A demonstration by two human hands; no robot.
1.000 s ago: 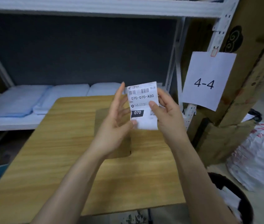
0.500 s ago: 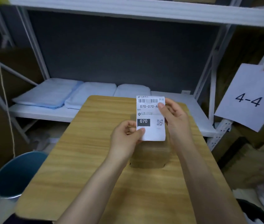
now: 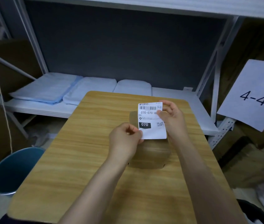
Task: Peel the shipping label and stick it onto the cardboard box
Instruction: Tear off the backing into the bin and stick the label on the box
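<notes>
**Label held over the box, both hands pinching**

I see the left hand [image 3: 124,139] pinching the shipping label [image 3: 152,122] at its lower left corner; the right hand [image 3: 171,117] pinches the right edge, near the top. Label upright, print facing me (reads 070). Directly below sits the cardboard box [image 3: 150,157] on the wooden table [image 3: 79,159]. A blue bin [image 3: 11,172] stands left of the table.
</notes>
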